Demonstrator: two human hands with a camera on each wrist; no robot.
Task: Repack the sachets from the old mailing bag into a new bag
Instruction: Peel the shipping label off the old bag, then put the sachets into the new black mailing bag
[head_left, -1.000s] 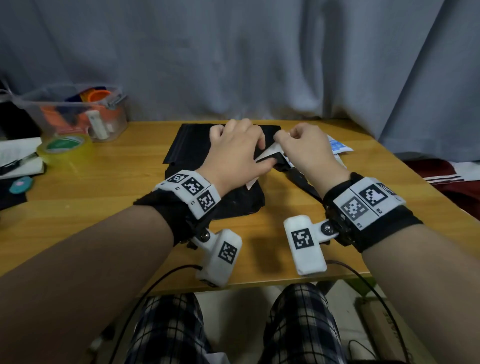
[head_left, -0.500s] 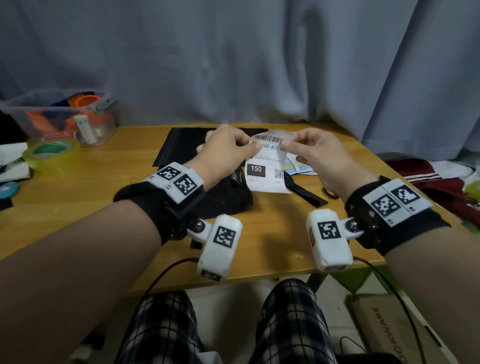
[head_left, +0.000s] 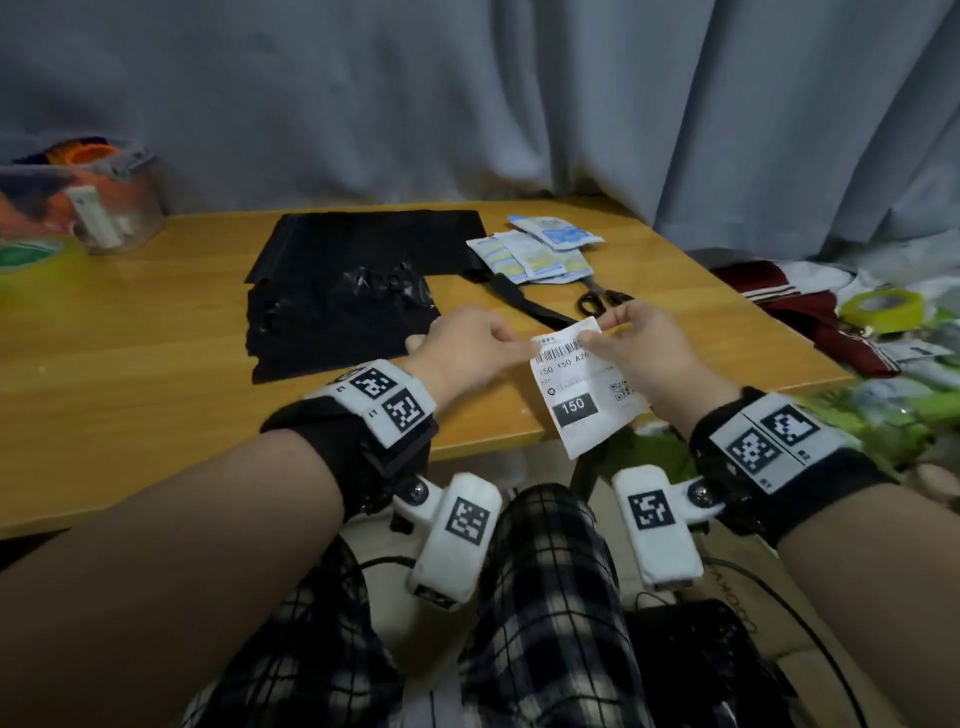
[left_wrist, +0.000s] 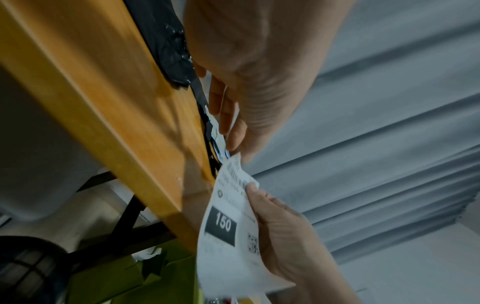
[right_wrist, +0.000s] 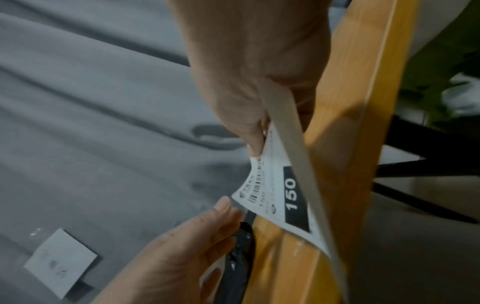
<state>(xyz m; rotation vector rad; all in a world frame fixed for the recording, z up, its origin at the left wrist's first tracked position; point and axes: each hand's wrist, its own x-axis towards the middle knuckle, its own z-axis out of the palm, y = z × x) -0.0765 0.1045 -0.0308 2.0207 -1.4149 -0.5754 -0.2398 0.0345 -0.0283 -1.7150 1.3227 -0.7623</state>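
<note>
Grey curtain hung behind the wooden surface, falling in folds along its far and right sides. Both hands were raised over the near edge, holding a white shipping label printed with a barcode and a black box reading 150. The left hand had thumb and fingers at the label's top left corner; in the right wrist view a small gap showed there, so I cannot tell whether it truly pinched the paper. The right hand pinched the top right corner, and the label hung down curling past the surface's edge.

Farther back lay a flat black bag, and against its near side a crumpled black bag with a torn, wrinkled top. To the right of them, the sachets, white with blue print, lay in a loose overlapping pile on the surface near the far right corner. Just near of the pile lay scissors, and a black strip ran diagonally beside them. At the far left stood a clear tub holding orange items, with a green tape roll beside it. Off the surface to the right, a yellow tape roll sat on heaped clothing.
</note>
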